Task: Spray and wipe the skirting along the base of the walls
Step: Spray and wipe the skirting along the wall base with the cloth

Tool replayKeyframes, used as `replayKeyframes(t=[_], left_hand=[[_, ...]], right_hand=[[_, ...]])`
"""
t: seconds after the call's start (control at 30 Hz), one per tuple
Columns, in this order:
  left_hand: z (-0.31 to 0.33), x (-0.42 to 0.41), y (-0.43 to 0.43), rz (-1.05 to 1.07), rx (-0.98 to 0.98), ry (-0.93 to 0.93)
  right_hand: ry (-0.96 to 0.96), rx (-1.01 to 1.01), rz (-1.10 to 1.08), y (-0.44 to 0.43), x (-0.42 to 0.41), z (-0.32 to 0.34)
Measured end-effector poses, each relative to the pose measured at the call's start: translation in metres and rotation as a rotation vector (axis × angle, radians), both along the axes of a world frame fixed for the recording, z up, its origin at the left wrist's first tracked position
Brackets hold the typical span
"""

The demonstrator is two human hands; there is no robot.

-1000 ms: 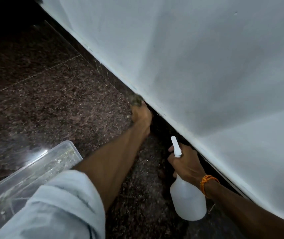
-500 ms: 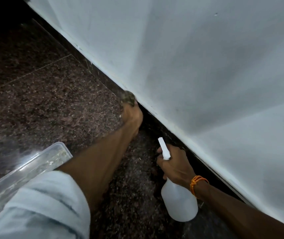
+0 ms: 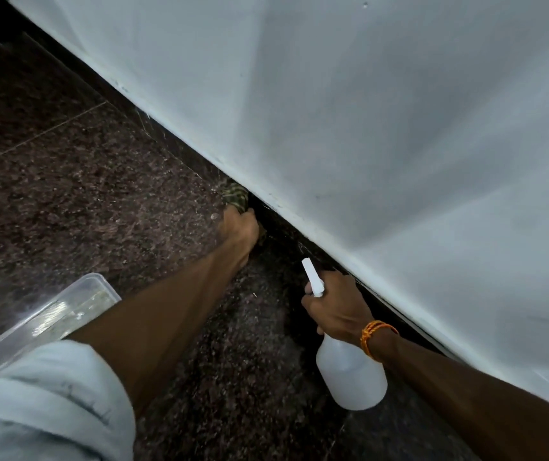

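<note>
left hand (image 3: 240, 227) bunches the cloth (image 3: 236, 194) against the skirting (image 3: 283, 227) at twelve o'clock, right hand (image 3: 336, 307) curls round the spray bottle (image 3: 349, 374) at five, where a stray squeeze might wet the floor (image 3: 100, 201) instead.

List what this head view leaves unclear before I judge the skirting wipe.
Head view only:
Dark skirting strip beside the left hand: in deep shadow, so wet or clean is unclear.
Green checked cloth: mostly hidden behind the left hand gripping it.
White translucent plastic spray bottle: trigger hidden by the gripping right hand; liquid level unreadable.
Clear plastic tub: cut off by the left edge, partly covered by the pale sleeve; contents blurred.
</note>
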State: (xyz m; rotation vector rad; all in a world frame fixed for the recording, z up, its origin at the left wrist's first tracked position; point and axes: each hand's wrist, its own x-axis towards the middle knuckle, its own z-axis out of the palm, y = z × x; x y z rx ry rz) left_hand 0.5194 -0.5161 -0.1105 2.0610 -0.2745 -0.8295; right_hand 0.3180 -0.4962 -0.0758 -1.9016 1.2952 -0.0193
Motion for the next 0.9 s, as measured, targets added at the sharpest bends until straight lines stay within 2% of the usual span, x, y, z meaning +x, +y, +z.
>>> replayKeyframes(t=[0.2, 0.3, 0.47, 0.53, 0.63, 0.73, 0.9], left_hand=[[0.003, -0.067, 0.013, -0.108, 0.113, -0.026], [0.005, -0.123, 0.032, -0.255, 0.069, -0.016], [0.015, -0.088, 0.012, -0.047, 0.101, -0.078], [0.021, -0.091, 0.008, -0.009, 0.089, -0.032], [0.023, -0.136, 0.019, -0.152, 0.146, 0.010], [0.023, -0.156, 0.031, -0.253, 0.155, -0.051], [0.032, -0.086, 0.006, -0.017, 0.098, -0.107]], right_hand=[[0.027, 0.000, 0.020, 0.002, -0.031, -0.001], [0.043, -0.030, 0.000, 0.002, -0.047, 0.000], [0.015, -0.066, -0.105, -0.001, -0.055, 0.006], [0.004, -0.069, -0.111, 0.002, -0.063, 0.008], [0.005, -0.056, -0.084, 0.008, -0.070, 0.009], [0.028, -0.042, -0.077, 0.014, -0.084, 0.011], [0.020, -0.067, -0.077, 0.021, -0.104, 0.015]])
